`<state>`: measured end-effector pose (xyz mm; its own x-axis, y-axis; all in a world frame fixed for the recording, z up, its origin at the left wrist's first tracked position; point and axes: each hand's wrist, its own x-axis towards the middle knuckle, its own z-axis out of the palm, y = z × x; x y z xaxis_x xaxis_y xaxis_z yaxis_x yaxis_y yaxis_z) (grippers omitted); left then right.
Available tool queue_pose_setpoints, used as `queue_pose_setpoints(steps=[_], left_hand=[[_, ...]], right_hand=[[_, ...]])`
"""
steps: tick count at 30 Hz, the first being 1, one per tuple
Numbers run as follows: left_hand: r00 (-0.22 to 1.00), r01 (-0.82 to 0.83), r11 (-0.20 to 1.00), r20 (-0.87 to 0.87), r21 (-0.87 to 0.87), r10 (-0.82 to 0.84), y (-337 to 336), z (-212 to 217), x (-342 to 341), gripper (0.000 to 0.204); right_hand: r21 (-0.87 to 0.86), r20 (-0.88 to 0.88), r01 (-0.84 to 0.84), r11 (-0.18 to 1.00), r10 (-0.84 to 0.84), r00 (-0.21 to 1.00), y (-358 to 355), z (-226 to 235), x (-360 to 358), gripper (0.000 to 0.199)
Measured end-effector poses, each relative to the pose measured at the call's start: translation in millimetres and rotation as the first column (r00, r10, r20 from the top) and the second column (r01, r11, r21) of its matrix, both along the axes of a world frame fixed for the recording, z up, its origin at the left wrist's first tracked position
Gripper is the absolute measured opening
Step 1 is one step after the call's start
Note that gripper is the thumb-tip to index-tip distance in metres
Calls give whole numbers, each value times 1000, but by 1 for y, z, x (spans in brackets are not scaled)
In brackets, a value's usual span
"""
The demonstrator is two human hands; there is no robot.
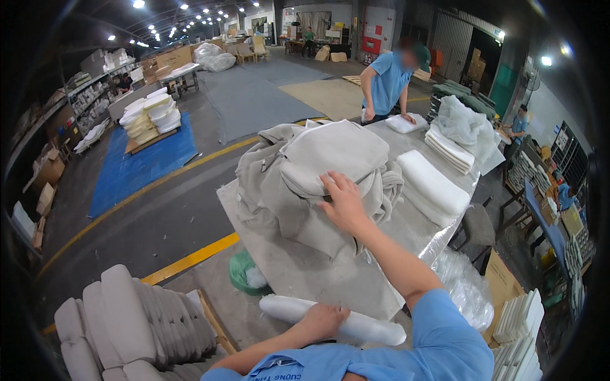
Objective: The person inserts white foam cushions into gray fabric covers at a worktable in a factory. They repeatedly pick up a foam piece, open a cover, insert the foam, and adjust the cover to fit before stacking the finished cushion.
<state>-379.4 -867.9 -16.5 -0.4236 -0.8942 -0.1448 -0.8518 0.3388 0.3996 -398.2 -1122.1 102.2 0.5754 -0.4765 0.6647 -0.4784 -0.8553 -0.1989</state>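
Two bare hands are busy here. The right hand (343, 202) is mostly open, with its fingers and thumb spread. It lies flat on a puffy grey cushion (340, 149) and does not seem to be squeezing anything. The cushion sits on top of a big, messy heap of grey cloth (267, 203). The heap takes up the left and middle part of the table (410, 238), and some of the cloth reaches toward the left edge.

The left hand (323, 321) is curled over a long white roll (375, 329) and has hold of it near the middle. The roll is in front of the near edge of the table, close to the person's tummy. I cannot see the left thumb well.

A thick, folded white pad (438, 181) lies along the right edge of the table. Past it, nearer the far right corner, is a stack of white pads (450, 148) with a clear plastic bag (460, 117) by it. At the far edge, a person in a blue shirt (389, 79) has a hand on a small white bundle (406, 122).

A green bag (246, 273) is by the left edge, near the close corner. Grey cushions in rows (130, 317) are piled lower left, apart from the table.
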Motion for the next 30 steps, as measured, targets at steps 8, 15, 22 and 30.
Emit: queue_pose_setpoints(steps=[8,15,22,30], left_hand=[[996,32,998,-83,-52,-36,9,-8,5,28],[992,33,999,-121,-25,-36,13,-3,12,53],[970,67,976,-243,207,-15,-3,12,17,66],[889,-114,970,-414,215,196,-1,-11,21,53]], right_hand=[[330,-252,53,943,34,967,-52,15,30,41],[352,229,-100,931,18,973,-25,66,-58,37],[310,161,-172,935,127,979,89,54,-169,31],[585,391,-207,784,-48,919,177,-41,-220,33]])
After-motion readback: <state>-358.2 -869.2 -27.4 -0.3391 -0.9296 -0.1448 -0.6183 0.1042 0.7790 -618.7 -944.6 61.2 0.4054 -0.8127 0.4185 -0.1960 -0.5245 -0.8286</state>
